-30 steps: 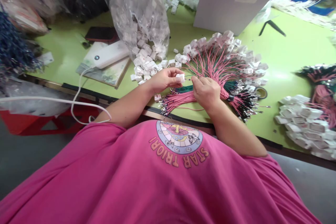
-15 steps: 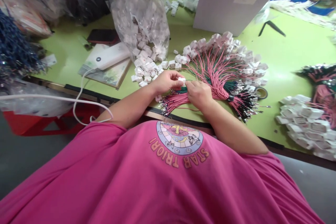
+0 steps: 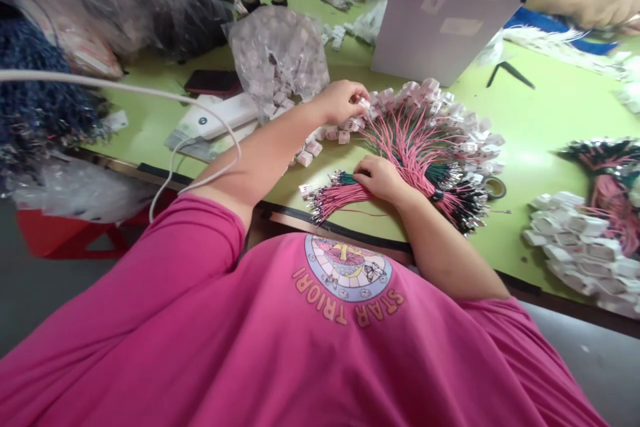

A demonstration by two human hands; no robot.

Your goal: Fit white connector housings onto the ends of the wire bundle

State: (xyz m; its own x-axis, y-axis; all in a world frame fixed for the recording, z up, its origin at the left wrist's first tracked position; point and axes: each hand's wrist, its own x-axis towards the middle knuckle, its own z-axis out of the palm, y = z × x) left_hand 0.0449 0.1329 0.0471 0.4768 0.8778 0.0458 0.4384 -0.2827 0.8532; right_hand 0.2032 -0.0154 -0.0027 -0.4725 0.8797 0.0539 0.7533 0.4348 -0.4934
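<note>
My left hand [image 3: 344,103] reaches to the far left edge of the fanned harness, its thumb and fingers pinching a white plastic connector [image 3: 365,104]. Nearer to me, my right hand [image 3: 383,179] lies over a tied bundle of pink wires [image 3: 345,196] and green wires, its fingers curled around some of them. Metal terminals tip the loose wire ends left of that hand. Beyond it the pink wires [image 3: 405,140] spread out to many white connectors [image 3: 470,130]. Exactly which wires the right fingers hold is hidden.
A clear bag [image 3: 285,47] of white connectors spills toward my left forearm. A white device [image 3: 220,117] with a cable and a dark phone [image 3: 213,82] lie left. A grey box [image 3: 425,27] stands behind; another harness [image 3: 580,230] lies right. Co-workers' hands [image 3: 600,3] show at the back.
My left hand has moved away from my right hand, up and forward to the harness's far connectors. My right hand has drawn slightly nearer to me, over the wires. Co-workers' hands now show.
</note>
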